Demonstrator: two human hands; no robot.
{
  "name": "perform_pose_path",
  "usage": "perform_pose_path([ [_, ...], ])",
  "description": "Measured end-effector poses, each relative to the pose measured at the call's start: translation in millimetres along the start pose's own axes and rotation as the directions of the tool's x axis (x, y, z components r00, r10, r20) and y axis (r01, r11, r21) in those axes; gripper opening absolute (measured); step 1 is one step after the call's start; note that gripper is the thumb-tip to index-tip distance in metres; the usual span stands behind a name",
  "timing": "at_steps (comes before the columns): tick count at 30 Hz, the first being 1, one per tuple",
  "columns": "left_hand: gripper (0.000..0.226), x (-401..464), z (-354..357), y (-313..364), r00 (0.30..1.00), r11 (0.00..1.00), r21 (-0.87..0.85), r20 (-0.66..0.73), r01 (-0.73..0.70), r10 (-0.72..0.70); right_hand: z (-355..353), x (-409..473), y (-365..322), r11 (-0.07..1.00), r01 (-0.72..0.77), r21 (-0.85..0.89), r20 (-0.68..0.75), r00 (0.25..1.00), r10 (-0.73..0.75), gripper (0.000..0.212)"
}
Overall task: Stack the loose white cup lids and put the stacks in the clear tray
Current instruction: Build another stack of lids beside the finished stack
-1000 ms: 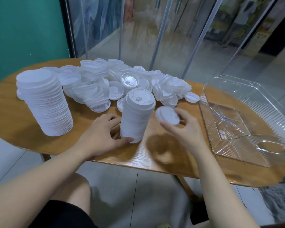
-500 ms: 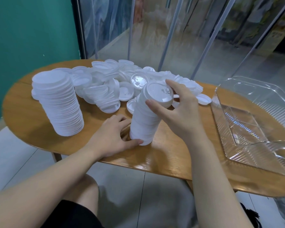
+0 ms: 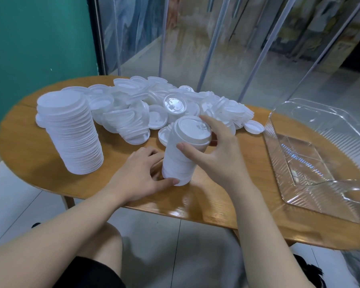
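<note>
— Since a second ago, right hand [image 3: 218, 150] has carried its loose lid onto the short stack of white plastic cup lids [image 3: 183, 150] and now curls around the top.

— Left hand [image 3: 142, 175]?

— Grips the stack's base on the oval wooden table [image 3: 29, 146]; clear ribbed plastic tray [image 3: 320, 163] sits well right.

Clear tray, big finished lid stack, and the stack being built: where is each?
clear tray [image 3: 312, 113]: head view, far rim.
big finished lid stack [image 3: 71, 132]: head view, side wall.
stack being built [image 3: 192, 129]: head view, top lid.
</note>
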State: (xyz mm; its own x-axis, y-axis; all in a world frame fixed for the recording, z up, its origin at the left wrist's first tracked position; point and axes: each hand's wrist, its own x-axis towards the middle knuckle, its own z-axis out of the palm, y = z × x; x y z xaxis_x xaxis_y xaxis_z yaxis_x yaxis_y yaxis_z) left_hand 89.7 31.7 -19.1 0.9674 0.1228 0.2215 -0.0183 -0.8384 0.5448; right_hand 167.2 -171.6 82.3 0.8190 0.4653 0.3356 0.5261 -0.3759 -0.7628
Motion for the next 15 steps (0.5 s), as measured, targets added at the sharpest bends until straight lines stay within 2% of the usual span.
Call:
perform_pose_path([
  [11,0.064,-0.6,-1.0,2.1,1.000,1.000,0.005,-0.002,-0.019,0.019,6.2,-3.1,-1.7,1.000,0.001,0.014,-0.003,1.000,-0.001,0.091],
  [15,0.064,-0.9,-2.1,3.1,1.000,1.000,0.009,-0.002,-0.021,0.021,6.4,-1.1,-1.0,0.999,0.038,0.020,-0.019,0.999,-0.037,0.087],
])
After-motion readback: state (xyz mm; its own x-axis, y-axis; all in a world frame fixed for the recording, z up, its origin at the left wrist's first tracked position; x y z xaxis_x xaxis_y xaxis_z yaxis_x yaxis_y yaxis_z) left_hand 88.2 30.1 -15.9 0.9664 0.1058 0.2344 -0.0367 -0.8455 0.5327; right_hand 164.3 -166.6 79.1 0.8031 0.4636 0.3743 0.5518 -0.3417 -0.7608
